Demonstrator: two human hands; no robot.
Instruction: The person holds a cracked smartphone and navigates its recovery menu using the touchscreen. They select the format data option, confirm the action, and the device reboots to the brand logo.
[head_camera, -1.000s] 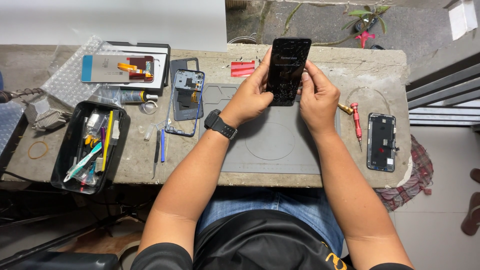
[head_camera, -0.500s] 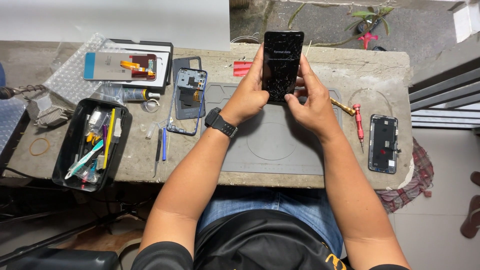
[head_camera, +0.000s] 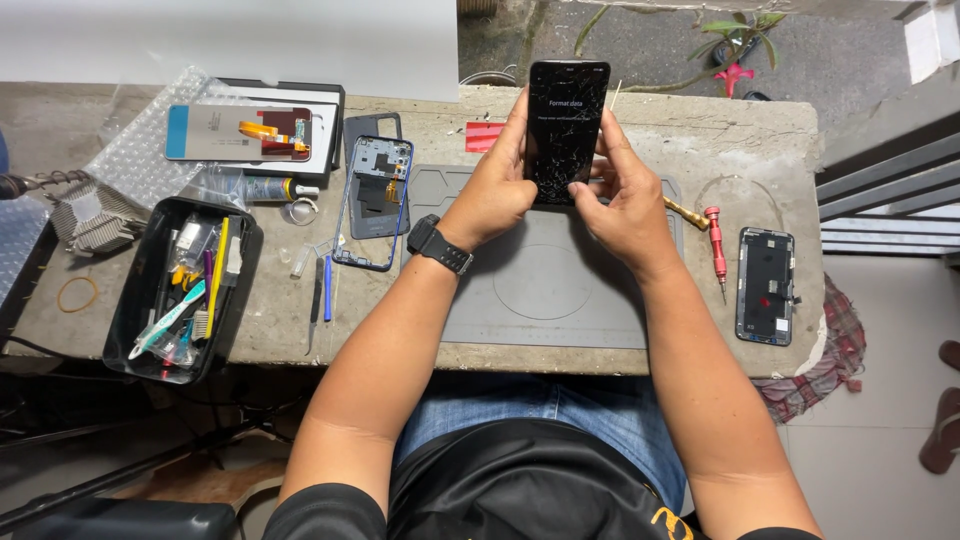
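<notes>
Both hands (head_camera: 560, 190) gripping a cracked black phone (head_camera: 567, 130) upright, red label (head_camera: 485, 137) flat just left.

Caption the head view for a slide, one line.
Both hands, left hand and right hand, hold a cracked black smartphone above a grey rectangular work mat.

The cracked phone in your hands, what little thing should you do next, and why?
Probably press a side button with a thumb. The phone is lit and shows a menu, its glass is badly cracked, and the left hand and right hand already hold its edges above the grey mat.
</notes>
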